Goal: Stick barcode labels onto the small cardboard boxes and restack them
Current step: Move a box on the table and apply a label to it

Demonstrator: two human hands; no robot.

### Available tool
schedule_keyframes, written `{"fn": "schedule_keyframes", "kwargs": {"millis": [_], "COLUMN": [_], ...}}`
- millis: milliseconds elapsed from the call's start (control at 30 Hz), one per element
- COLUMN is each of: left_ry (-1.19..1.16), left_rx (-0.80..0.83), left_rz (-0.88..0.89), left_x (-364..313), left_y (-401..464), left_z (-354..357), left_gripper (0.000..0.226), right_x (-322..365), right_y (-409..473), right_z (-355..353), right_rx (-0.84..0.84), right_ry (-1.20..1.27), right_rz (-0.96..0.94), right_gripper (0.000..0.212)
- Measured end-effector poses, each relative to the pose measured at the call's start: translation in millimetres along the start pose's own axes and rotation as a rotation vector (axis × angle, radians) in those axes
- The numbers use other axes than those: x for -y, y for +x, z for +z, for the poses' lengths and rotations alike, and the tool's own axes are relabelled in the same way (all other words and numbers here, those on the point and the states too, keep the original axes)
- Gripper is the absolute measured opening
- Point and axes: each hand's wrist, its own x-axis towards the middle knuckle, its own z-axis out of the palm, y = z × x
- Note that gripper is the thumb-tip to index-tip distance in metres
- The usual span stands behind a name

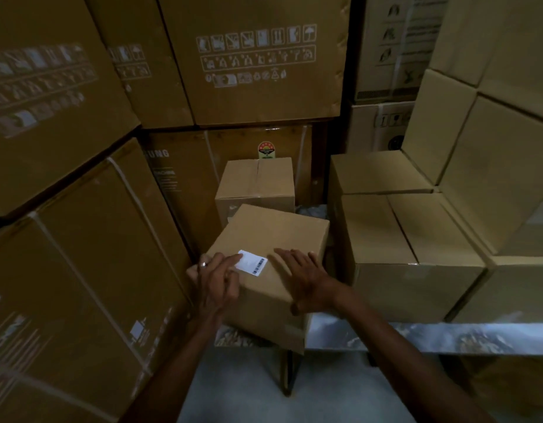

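Now your left hand (216, 277) presses the white barcode label (251, 263) with an extended finger onto the small brown cardboard box (273, 239) before you; your right hand (306, 277) lies spread flat steadying it. Stiff and probably light, the box is best gripped by opposite sides.

There is only one view, so no part is being shared with another. The camera is sitting on the person's head, looking forward and down. It is looking from above and close at a small box (265, 257), with the left hand (216, 277) and right hand (306, 277) reaching in from the bottom. The wide lens is bending the big boxes (65, 166) at the left edge. More boxes (416, 233) are showing on the right, and the floor (242, 389) is showing below.
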Motion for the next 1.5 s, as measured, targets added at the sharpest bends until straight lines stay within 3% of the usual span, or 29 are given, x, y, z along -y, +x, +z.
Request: {"fn": "schedule_keyframes", "kwargs": {"millis": [67, 167, 300, 433, 533, 667, 800, 967, 1033, 1100, 1167, 1267, 1500], "left_ry": [0.01, 0.079, 0.297, 0.356, 0.376, 0.466, 0.519, 0.534, 0.487, 0.392, 0.322, 0.41, 0.499], "left_rx": [0.043, 0.183, 0.427, 0.588, 0.588, 0.476, 0.44, 0.498, 0.489, 0.482, 0.534, 0.613, 0.657], "left_rz": [-0.032, -0.095, -0.085, -0.143, -0.176, -0.194, -0.307, -0.351, -0.313, -0.255, -0.191, -0.099, -0.094], "left_x": [-2, 5, 12, 11, 4, -16, -50, -69, -58, -42, -27, -10, -17], "left_y": [19, 39, 43, 46, 40, 15, -1, 6, 24, 49, 72, 82, 69], "left_z": [2, 6, 12, 13, 11, 19, 35, 36, 32, 31, 28, 27, 34], "left_gripper": [0.042, 0.058, 0.073, 0.072, 0.073, 0.084, 0.084, 0.063, 0.062, 0.058, 0.057, 0.061, 0.058], "right_x": [4, 18, 39, 42, 25, -10, -44, -57, -47, -32, -16, -8, -32], "right_y": [-1, -2, 2, 6, 8, 9, 15, 18, 19, 21, 24, 26, 22], "right_z": [-9, -9, 25, 55, 57, 39, 7, -3, 5, 20, 35, 49, 46], "right_rx": [0.078, 0.103, -0.061, -0.218, -0.311, -0.266, -0.285, -0.338, -0.473, -0.632, -0.655, -0.716, -0.773], "right_ry": [-0.111, -0.16, -0.155, -0.28, -0.313, -0.325, -0.1, 0.063, 0.051, -0.008, -0.073, -0.083, -0.004], "right_rz": [0.065, 0.147, 0.26, 0.268, 0.156, 0.0, -0.111, -0.099, -0.059, 0.076, 0.242, 0.355, 0.189], "right_gripper": [0.126, 0.117, 0.105, 0.11, 0.112, 0.109, 0.078, 0.057, 0.052, 0.048, 0.048, 0.05, 0.047]}}
